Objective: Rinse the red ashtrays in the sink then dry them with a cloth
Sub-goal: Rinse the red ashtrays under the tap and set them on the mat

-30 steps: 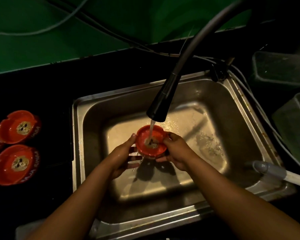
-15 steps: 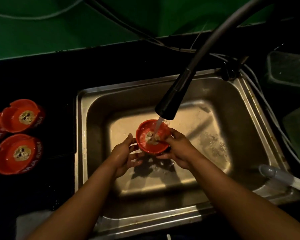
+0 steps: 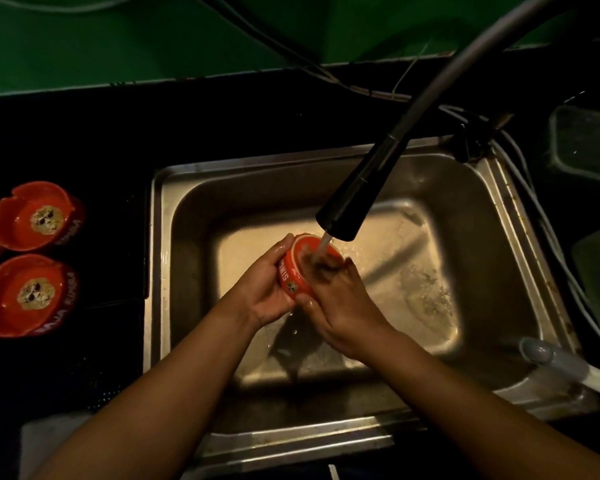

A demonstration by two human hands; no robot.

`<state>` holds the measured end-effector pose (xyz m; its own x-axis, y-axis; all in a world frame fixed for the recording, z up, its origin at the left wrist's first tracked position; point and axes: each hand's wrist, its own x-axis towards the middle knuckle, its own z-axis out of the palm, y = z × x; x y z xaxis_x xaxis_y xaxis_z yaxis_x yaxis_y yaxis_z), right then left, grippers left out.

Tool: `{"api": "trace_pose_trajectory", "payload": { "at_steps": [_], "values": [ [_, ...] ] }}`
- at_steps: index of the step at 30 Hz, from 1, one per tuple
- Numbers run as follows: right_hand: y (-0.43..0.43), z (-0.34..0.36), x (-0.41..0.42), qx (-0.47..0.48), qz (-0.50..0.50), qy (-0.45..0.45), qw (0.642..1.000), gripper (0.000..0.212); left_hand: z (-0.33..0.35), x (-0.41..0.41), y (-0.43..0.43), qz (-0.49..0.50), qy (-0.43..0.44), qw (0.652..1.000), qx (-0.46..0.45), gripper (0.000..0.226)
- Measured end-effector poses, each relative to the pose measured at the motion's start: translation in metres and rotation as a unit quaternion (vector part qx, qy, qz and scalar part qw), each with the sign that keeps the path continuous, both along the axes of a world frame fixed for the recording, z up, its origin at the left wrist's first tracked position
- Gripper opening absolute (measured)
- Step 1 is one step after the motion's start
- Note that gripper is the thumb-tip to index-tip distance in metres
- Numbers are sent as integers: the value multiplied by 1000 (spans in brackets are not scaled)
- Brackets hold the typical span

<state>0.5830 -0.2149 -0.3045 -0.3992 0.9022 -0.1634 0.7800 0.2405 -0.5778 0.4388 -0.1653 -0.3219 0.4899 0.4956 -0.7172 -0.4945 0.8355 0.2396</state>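
A red ashtray (image 3: 298,271) is held over the steel sink (image 3: 492,244), turned so its underside and lettered wall face up. Water runs from the black faucet head (image 3: 354,199) onto it. My left hand (image 3: 260,289) grips its left side with curled fingers. My right hand (image 3: 336,299) holds its right side, fingers spread over the underside under the stream. Several more red ashtrays stand on the dark counter at the left, one (image 3: 37,216) behind another (image 3: 28,294), both with ash in their middle.
A grey hose (image 3: 561,362) lies over the sink's right front corner. Translucent bins (image 3: 589,143) stand at the right. Cables run along the green wall behind. A pale cloth-like patch (image 3: 45,441) shows at the lower left.
The ashtray has been turned over from bowl-up to underside-up. My right hand's fingers have moved onto its underside, and my left hand has closed round its side.
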Motion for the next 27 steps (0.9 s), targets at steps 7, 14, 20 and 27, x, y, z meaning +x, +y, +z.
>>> {"api": "trace_pose_trajectory", "payload": {
  "at_steps": [7, 14, 20, 27],
  "values": [
    [43, -11, -10, -264, -305, 202, 892, 47, 6, -17, -7, -42, -12, 995, 84, 64],
    [24, -8, 17, -282, -402, 374, 786, 36, -10, 21, -9, -14, 152, 986, 61, 54],
    [7, -6, 36, -19, -349, 265, 899, 38, 0, 44, -3, -71, 44, 995, 55, 58],
    [29, 0, 18, -409, -443, 515, 609, 38, 3, 22, -10, -21, 325, 889, 323, 12]
  ]
}}
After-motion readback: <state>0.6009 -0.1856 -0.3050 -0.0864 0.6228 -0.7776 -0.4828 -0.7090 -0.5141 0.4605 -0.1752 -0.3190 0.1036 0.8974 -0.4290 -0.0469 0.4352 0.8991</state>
